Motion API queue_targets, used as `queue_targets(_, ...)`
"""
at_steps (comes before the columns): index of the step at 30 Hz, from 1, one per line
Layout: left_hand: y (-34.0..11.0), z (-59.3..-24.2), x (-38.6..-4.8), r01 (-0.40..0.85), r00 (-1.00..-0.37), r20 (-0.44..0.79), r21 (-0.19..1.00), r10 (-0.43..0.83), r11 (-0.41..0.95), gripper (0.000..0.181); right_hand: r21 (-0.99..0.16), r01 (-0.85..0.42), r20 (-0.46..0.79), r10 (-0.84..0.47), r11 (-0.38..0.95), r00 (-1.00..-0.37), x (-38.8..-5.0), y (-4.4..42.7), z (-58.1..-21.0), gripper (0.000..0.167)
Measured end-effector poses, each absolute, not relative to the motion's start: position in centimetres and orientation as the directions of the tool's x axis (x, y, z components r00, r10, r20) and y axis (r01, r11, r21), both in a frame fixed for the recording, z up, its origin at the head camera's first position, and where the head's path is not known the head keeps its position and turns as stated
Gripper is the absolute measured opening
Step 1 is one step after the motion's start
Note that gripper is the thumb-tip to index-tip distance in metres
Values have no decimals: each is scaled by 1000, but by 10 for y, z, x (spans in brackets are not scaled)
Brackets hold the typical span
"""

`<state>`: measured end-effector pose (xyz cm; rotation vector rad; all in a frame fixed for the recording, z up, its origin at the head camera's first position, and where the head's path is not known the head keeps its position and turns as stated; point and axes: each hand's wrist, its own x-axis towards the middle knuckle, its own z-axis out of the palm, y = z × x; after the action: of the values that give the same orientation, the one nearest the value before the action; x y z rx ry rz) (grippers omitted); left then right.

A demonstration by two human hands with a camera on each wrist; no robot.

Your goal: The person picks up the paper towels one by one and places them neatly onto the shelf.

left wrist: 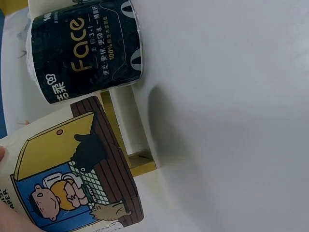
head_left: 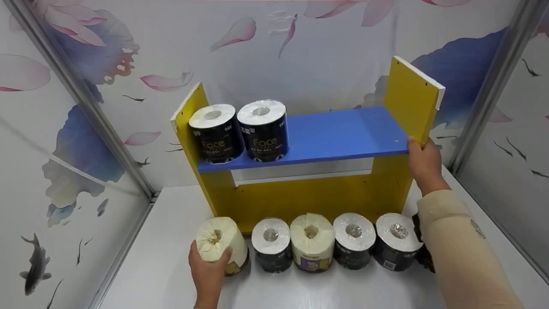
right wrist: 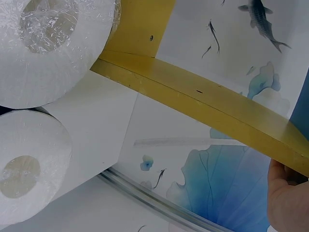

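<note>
Walls (head_left: 351, 73) printed with petals, leaves and fish are seen around a white table (head_left: 158, 240). On it, a yellow-and-blue shelf unit (head_left: 300, 195) is stood upright, and at the left end of its blue board (head_left: 339, 131) two black-wrapped rolls (head_left: 263, 139) are set side by side. In front of the unit, three dark rolls (head_left: 271, 255) and one cream roll (head_left: 313, 246) are lined up. Left of them, a tilted cream-wrapped roll (head_left: 223, 234) is grasped between thumb and fingers of the left hand (head_left: 209, 272); whether its base touches the table cannot be told. The unit's right side is gripped by the right hand (head_left: 425, 165).
</note>
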<state>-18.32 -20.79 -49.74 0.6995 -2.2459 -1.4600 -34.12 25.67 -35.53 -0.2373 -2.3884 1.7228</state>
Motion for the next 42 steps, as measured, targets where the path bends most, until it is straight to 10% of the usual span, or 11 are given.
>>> queue_targets(42,-178,-445,-165,-2,-822,177,950,-541,313,96,-945,-9,88,226,328,-970,-341,257,-356,70)
